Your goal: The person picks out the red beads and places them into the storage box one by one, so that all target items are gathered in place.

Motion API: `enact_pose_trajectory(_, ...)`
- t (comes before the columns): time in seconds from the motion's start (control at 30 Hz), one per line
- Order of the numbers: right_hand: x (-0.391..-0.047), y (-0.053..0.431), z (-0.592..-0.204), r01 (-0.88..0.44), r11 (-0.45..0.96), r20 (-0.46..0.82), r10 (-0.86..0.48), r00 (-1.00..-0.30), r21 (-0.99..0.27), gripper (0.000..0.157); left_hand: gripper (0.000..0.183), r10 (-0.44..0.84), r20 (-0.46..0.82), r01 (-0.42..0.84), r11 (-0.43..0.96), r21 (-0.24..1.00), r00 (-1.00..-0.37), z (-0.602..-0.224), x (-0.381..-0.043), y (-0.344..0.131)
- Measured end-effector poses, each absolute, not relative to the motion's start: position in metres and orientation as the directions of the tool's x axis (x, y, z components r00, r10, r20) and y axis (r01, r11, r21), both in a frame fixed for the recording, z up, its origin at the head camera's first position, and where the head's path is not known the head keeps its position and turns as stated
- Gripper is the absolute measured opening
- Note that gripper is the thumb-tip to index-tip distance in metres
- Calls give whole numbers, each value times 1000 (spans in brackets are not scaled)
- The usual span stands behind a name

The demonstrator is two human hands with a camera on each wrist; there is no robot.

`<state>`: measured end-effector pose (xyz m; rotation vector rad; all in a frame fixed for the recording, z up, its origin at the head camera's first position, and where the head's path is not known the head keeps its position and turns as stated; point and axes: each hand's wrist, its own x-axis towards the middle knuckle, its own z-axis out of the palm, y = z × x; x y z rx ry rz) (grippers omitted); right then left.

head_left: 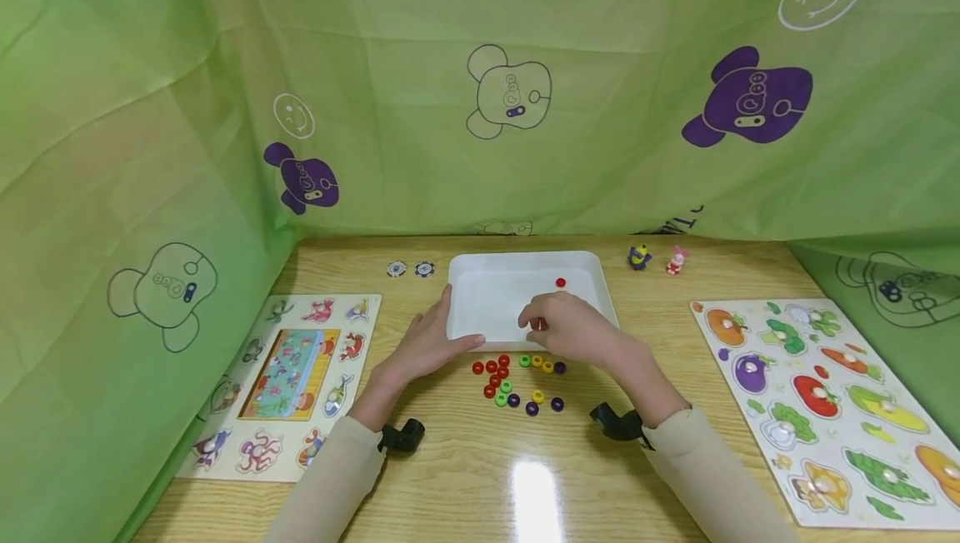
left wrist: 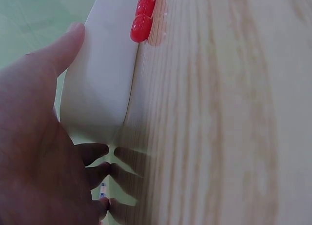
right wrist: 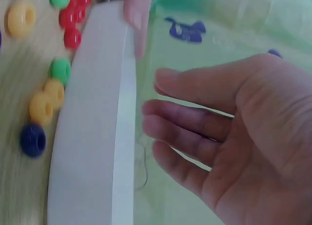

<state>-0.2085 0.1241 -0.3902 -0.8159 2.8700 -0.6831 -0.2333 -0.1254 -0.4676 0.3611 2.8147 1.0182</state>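
A white rectangular tray (head_left: pixel 480 261) lies on the table with one red bead (head_left: pixel 561 282) inside. My left hand (head_left: pixel 427 341) rests at its front left corner, thumb along the front rim and fingers by the left side. In the left wrist view the thumb lies at the rim of the tray wall (left wrist: pixel 100 73). Over the front right part of the tray is my right hand (head_left: pixel 573 326), fingers loosely bent. The right wrist view shows a gap between thumb and fingertips, with nothing in it. Red beads (head_left: pixel 495 381), green, yellow and purple beads (head_left: pixel 532 408) lie in front of the tray.
A sea-animal puzzle board (head_left: pixel 367 310) lies at the left, a vegetable puzzle board (head_left: pixel 757 451) at the right. Two round chips (head_left: pixel 424 269) are behind left of the tray. Two small figurines, one dark (head_left: pixel 639 257), one pink (head_left: pixel 677 260), stand back right. Green cloth (head_left: pixel 405 151) encloses the table.
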Motion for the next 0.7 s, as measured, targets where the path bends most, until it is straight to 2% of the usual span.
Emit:
enact_pose_trajectory(0.13,-195,114,-393,-541,721,17,-594,-805,-433,18,112,266,-32,185,745,641,-963,-465,-233,-126)
enact_pose_trajectory(0.37,-183,97,-414,-669,680,35,-694,-720,-300,16,111,276,-24,196,736,648,-961,-465,-233,-127)
enact_pose_trajectory(0.7,-181,84,-430,-694,705,86,-690,-719,-147,16,114,272,-31,191,750,633,-962,-465,-233,-127)
